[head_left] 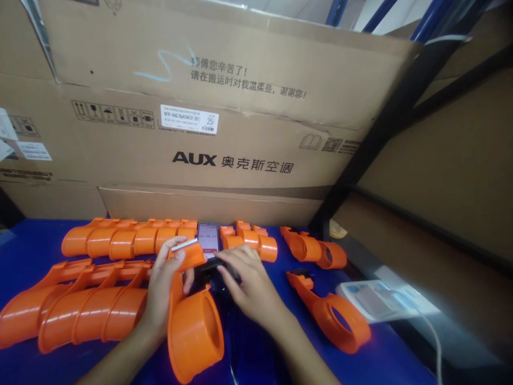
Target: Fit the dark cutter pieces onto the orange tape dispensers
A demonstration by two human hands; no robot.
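Note:
My left hand (162,286) grips the narrow upper end of an orange plastic ring part (194,331) that stands on the blue table (24,251), its round opening facing me. A small silvery piece (185,245) shows at the top of that part, by my fingertips. My right hand (248,283) lies just to the right with its fingers curled over a black object (208,266), mostly hidden. A phone (208,238) with a lit screen lies just beyond both hands.
Rows of nested orange ring parts (80,305) fill the table's left; more (128,238) line the back. Loose ones lie at right (332,315) and back right (315,248). A big AUX cardboard box (208,133) stands behind. A white device (380,299) sits on the dark shelf to the right.

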